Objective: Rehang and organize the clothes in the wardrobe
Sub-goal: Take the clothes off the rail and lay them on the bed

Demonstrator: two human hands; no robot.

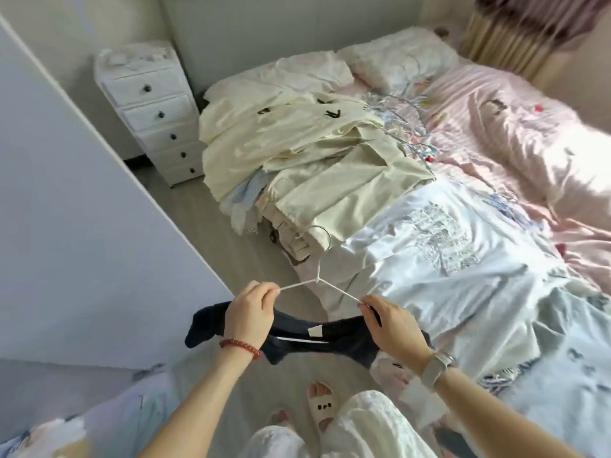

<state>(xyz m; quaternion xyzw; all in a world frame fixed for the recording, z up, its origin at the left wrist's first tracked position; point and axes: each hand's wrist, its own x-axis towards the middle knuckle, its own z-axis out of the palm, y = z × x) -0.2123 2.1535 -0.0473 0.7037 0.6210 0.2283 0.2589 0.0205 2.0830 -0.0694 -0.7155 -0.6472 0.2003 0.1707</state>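
**Hanger going into a dark garment at the bedside**

Both hands low, near centre. Left hand (252,314), red bead bracelet (238,347) at the wrist, fingers closed on the left arm of a thin white wire hanger (318,278) and on the collar edge of a dark navy garment (297,337). Right hand (391,320), pale wristwatch (435,366) on, pinches the hanger's right arm where it enters the fabric. Hook points away toward the bed. White label visible inside the neckline.

Garment hangs slack between the hands, above the floor, just off the near left corner of the pink-sheeted bed (515,133). Farther along the bed's left edge, a heap of cream and beige clothes (297,153); a tangle of spare wire hangers (406,127) beside it to the right. White drawer chest (155,110) far left. Pale wardrobe panel (66,209) at left
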